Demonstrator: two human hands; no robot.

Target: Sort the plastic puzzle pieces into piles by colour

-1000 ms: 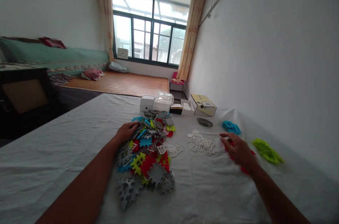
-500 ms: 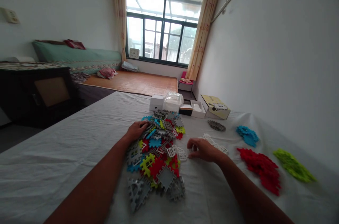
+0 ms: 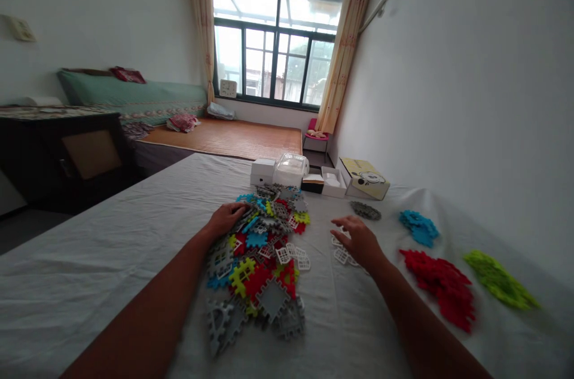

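A mixed pile of toothed plastic building tiles (image 3: pixel 258 280) in grey, red, blue and lime lies in front of me. My left hand (image 3: pixel 225 219) rests against the far left side of this pile, its fingers laid over the grey and blue tiles. To the right of the pile, my right hand (image 3: pixel 360 238) hovers over a group of white lattice window pieces (image 3: pixel 341 255). Its thumb and fingers are apart, with nothing seen between them. Other white lattice pieces (image 3: pixel 302 258) lie on the pile's right edge.
Sorted by colour at right are grey tiles (image 3: pixel 365 210), blue tiles (image 3: pixel 419 227), red tiles (image 3: pixel 442 289) and lime tiles (image 3: pixel 500 279). Behind stand a clear plastic container (image 3: pixel 290 170), small white boxes (image 3: pixel 263 172) and a yellow box (image 3: pixel 365 179). A white cloth (image 3: pixel 134 229) covers the table.
My right hand has moved right, away from the pile, to over the white lattice pieces, and its fingers have spread. My left hand stays at the pile; the view shifts slightly.
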